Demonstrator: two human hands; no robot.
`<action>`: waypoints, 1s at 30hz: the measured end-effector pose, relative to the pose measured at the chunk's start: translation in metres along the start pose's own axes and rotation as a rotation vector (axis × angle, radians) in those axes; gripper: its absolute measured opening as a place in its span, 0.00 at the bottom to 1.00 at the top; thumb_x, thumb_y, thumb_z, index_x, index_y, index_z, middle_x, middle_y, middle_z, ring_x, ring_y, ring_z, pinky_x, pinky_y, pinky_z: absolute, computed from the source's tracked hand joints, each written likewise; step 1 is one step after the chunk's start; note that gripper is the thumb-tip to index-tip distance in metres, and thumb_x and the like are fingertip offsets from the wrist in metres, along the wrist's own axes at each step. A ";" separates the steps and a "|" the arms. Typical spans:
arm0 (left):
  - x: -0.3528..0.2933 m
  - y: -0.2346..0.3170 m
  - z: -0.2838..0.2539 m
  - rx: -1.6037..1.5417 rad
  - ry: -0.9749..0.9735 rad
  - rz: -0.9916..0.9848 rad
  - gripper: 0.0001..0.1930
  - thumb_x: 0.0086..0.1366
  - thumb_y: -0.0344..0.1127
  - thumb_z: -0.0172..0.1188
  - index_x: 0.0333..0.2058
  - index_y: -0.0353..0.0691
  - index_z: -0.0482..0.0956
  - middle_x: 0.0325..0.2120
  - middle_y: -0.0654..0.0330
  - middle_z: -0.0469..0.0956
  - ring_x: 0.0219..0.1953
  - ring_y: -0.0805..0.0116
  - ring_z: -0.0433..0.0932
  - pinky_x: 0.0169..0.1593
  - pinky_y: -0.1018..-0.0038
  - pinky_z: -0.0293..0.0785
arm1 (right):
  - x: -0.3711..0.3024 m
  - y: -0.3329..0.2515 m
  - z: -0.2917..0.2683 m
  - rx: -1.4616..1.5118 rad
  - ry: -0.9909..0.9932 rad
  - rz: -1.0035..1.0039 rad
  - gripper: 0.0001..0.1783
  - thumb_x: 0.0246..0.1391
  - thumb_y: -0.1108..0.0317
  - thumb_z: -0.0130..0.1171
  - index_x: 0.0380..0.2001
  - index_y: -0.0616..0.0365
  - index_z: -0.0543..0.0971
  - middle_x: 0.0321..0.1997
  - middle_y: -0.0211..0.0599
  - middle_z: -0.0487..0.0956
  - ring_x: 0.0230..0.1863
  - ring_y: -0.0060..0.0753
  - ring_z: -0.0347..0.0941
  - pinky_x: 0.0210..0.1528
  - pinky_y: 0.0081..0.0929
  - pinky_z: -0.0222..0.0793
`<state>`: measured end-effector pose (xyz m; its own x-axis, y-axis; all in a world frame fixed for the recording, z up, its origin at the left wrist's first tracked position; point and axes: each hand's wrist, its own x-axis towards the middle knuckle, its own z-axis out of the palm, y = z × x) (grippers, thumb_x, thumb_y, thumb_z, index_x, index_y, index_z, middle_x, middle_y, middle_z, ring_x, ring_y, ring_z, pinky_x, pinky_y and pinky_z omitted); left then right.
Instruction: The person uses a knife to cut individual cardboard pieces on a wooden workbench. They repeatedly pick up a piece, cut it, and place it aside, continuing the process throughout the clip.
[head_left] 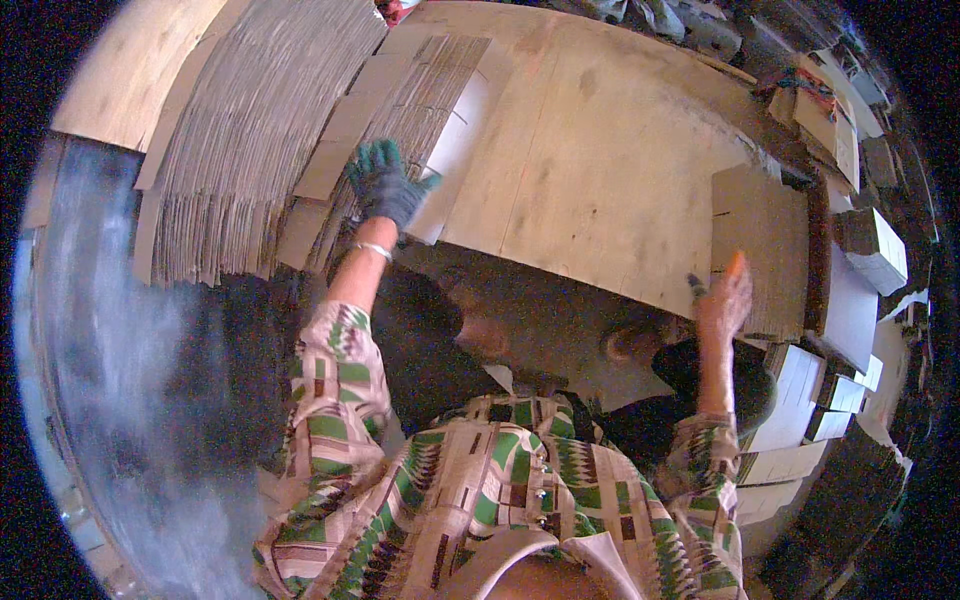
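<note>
My left hand [388, 187], in a grey glove with green fingertips, is spread over the near end of a smaller row of flat cardboard sheets [425, 100]. It seems to touch their edges; nothing shows in its grasp. To the left lies a much longer row of cardboard sheets [255, 130], edges up. My right hand [725, 298] has an orange cover on one fingertip and a dark one on the thumb. Its fingers are stretched out beside a stack of brown cardboard pieces [765, 250] at the table's right end. Whether it touches that stack I cannot tell.
A wide plywood table [590, 150] lies before me, its near edge close to my knees. Beyond its right end stand several white and brown carton bundles [872, 250]. More cardboard [820, 130] is piled at the far right. A pale floor [130, 380] stretches along the left.
</note>
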<state>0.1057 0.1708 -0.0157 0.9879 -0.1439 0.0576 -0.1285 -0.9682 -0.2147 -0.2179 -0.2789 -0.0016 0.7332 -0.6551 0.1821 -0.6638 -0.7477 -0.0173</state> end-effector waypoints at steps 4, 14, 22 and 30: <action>-0.031 0.007 0.026 -0.050 -0.027 0.058 0.46 0.59 0.62 0.63 0.70 0.47 0.56 0.72 0.53 0.53 0.74 0.48 0.47 0.73 0.43 0.39 | 0.018 0.082 0.006 -0.215 -0.085 0.085 0.44 0.47 0.68 0.68 0.68 0.48 0.62 0.72 0.38 0.65 0.70 0.47 0.62 0.65 0.46 0.65; -0.027 0.049 0.021 -0.706 0.025 0.092 0.18 0.67 0.47 0.56 0.52 0.51 0.81 0.42 0.47 0.82 0.44 0.44 0.81 0.47 0.54 0.77 | 0.030 0.065 0.002 0.664 0.239 0.083 0.32 0.47 0.83 0.53 0.60 0.61 0.73 0.54 0.45 0.81 0.49 0.40 0.80 0.50 0.31 0.77; -0.095 0.163 0.007 -0.751 -0.241 0.377 0.19 0.71 0.50 0.48 0.53 0.54 0.80 0.44 0.50 0.82 0.45 0.45 0.81 0.47 0.53 0.77 | -0.028 -0.136 -0.028 0.810 -0.031 -0.341 0.52 0.46 0.80 0.59 0.73 0.36 0.53 0.34 0.53 0.83 0.34 0.60 0.81 0.34 0.52 0.76; -0.134 0.192 -0.008 -0.869 -0.378 0.438 0.19 0.64 0.43 0.57 0.55 0.54 0.78 0.44 0.51 0.82 0.44 0.45 0.81 0.46 0.55 0.79 | -0.036 -0.134 0.043 0.374 -0.252 -0.499 0.58 0.40 0.81 0.58 0.75 0.37 0.49 0.36 0.51 0.83 0.36 0.55 0.81 0.34 0.50 0.74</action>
<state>-0.0519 0.0027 -0.0569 0.7834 -0.5893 -0.1975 -0.3518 -0.6825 0.6406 -0.1489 -0.1603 -0.0477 0.9811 -0.1924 0.0228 -0.1735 -0.9248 -0.3385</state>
